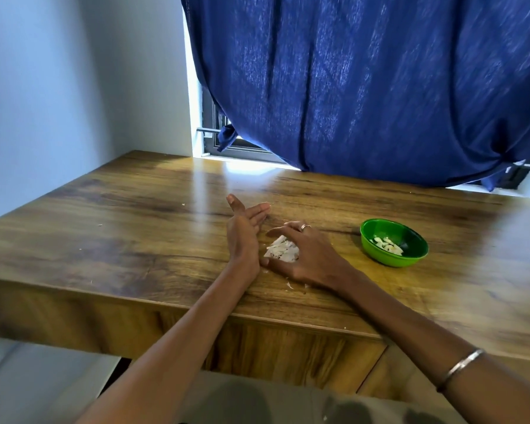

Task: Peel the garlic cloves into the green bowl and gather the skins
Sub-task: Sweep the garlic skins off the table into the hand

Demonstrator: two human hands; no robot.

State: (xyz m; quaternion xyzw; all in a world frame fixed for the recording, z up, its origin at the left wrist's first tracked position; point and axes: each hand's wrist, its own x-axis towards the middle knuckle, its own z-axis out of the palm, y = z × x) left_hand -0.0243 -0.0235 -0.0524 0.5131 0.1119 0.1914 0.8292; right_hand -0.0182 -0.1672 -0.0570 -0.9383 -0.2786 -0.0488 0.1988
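A small pile of white garlic skins (280, 250) lies on the wooden table (120, 228) between my two hands. My left hand (244, 237) stands on its edge to the left of the pile, fingers straight and pointing away from me. My right hand (303, 255) lies over the right side of the pile with its fingers spread and lightly bent, a ring on one finger. The green bowl (393, 242) sits to the right of my right hand and holds several peeled cloves (386, 244).
A few skin scraps (289, 285) lie near the table's front edge below my right hand. A blue curtain (364, 87) hangs over the window behind the table. A wall stands at the left.
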